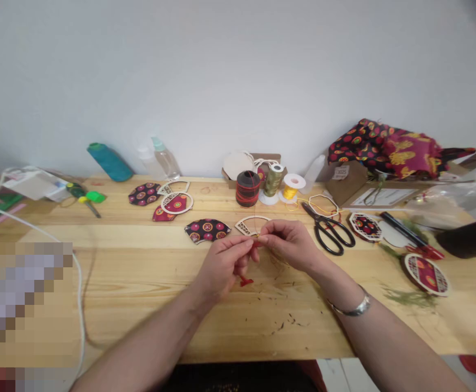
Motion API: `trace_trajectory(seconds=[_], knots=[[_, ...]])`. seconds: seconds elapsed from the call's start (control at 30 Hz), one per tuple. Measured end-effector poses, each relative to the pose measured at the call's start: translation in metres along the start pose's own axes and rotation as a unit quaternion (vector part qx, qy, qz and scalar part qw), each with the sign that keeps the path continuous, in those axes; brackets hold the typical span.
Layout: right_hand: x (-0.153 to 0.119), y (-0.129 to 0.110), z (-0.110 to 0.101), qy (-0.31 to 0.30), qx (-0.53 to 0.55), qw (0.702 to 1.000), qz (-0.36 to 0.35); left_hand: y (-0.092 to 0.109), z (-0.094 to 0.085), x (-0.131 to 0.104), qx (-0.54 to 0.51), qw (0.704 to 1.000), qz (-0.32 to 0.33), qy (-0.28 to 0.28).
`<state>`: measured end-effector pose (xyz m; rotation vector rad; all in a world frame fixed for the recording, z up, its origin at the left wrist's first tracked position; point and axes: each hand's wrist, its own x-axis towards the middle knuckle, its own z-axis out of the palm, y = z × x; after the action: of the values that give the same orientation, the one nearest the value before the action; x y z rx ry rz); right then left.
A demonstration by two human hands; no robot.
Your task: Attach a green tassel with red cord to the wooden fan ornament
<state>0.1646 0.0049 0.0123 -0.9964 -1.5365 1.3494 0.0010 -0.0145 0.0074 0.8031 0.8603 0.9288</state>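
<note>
Over the middle of the wooden table, my left hand [225,261] and my right hand [289,244] meet at their fingertips. Both pinch a thin red cord, and a red end [245,281] of it hangs below my left hand. Just behind the hands lies a fan-shaped wooden frame [244,224], partly covered by my fingers. A fan-shaped piece of dark patterned fabric [207,231] rests left of them. Black-handled scissors [331,233] lie to the right of my right hand.
Thread spools stand at the back: dark red [248,189], olive [273,182] and yellow [290,190]. A cardboard box [346,188] holds patterned cloth [401,147]. A teal cone [110,162] leans at the back left. A white cable [78,294] runs down the left side.
</note>
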Motion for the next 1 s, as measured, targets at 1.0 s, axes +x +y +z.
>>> trace_trajectory(seconds=[1.0], knots=[[0.0014,0.0018,0.0043,-0.046,0.035,0.998,0.002,-0.0039,-0.0037,0.0051,0.077,0.988,0.103,0.083]])
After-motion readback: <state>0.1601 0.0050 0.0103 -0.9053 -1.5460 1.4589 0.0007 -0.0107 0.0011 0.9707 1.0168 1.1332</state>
